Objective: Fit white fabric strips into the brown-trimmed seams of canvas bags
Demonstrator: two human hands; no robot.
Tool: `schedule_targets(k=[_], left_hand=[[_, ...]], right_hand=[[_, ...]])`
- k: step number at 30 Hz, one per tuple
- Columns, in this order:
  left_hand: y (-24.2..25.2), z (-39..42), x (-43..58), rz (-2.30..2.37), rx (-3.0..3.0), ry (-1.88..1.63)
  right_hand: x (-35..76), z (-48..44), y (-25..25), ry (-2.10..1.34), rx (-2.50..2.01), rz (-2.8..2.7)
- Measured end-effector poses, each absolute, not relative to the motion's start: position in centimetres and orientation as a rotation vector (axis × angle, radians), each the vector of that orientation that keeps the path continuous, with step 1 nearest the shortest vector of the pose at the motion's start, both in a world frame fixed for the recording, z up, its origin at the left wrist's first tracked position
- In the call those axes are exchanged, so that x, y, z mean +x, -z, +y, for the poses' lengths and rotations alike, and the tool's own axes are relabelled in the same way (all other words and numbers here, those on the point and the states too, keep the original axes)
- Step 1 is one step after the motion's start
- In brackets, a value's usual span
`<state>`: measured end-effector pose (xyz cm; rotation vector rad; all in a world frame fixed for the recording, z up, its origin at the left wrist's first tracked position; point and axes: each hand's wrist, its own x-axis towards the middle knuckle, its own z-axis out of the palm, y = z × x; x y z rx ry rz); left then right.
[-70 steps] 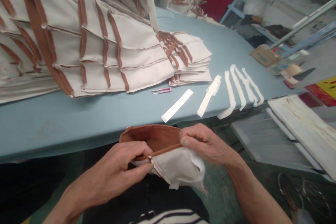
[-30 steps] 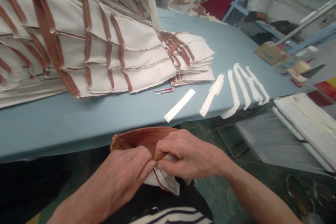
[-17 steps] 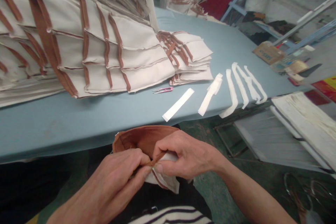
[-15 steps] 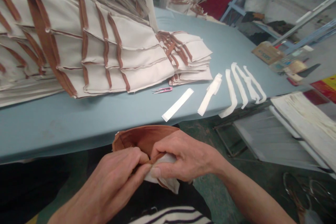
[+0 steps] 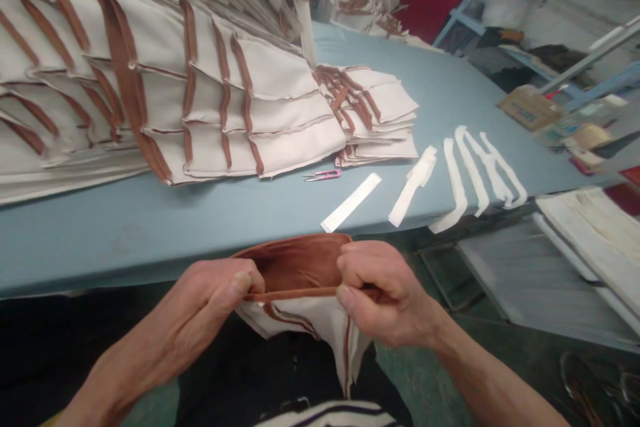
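A sewn fabric piece (image 5: 300, 267), brown inside and off-white outside with brown trim, is stretched open above my lap at the table's front edge. My left hand (image 5: 215, 290) grips its near brown edge at the left, thumb on top. My right hand (image 5: 385, 290) is closed on the same edge at the right, thumb pressed against it. Between the hands the edge runs nearly straight, and the white side hangs down in folds. Beyond them on the table lie pink thread snips (image 5: 324, 175) and a white strip (image 5: 351, 202).
Large stacks of off-white pieces with brown trim (image 5: 215, 93) cover the table's left, with a smaller stack (image 5: 380, 113) beside them. More white strips (image 5: 415, 183) lie along the blue table's (image 5: 150, 233) front edge. A cardboard box (image 5: 525, 107) stands at the right.
My hands have moved apart from a pinch together at the middle. The fabric's brown edge is now pulled out between them. The view has shifted slightly left.
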<state>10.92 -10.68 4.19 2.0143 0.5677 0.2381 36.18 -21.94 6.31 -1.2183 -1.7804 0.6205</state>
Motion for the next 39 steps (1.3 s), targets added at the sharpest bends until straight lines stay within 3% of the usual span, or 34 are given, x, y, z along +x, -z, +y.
schedule_targets(k=[8,14,23,29,34,39], left_hand=[[-4.7,-10.3,12.3,0.313,2.144,-0.312],[-4.0,-11.2,11.5,0.337,2.273,-0.302],[-3.0,-11.2,11.5,0.337,2.512,-0.567],[-5.8,-10.2,13.1,0.281,2.483,-0.57],[-6.8,-10.1,14.5,0.35,2.28,-0.616],[-6.4,-9.6,13.5,0.459,1.901,-0.354]], right_hand=[[37.9,-20.9,-4.0,-0.93,-1.23,-1.531],[38.2,-20.9,-3.3,-0.974,-1.268,-1.504],[39.1,-20.0,-2.9,-1.052,-1.456,-1.595],[37.9,-19.4,-6.5,-0.638,-1.319,-2.042],[34.9,-18.4,-6.2,-0.654,-1.082,-2.06],[34.0,-18.0,-4.2,-0.785,-1.034,-1.93]])
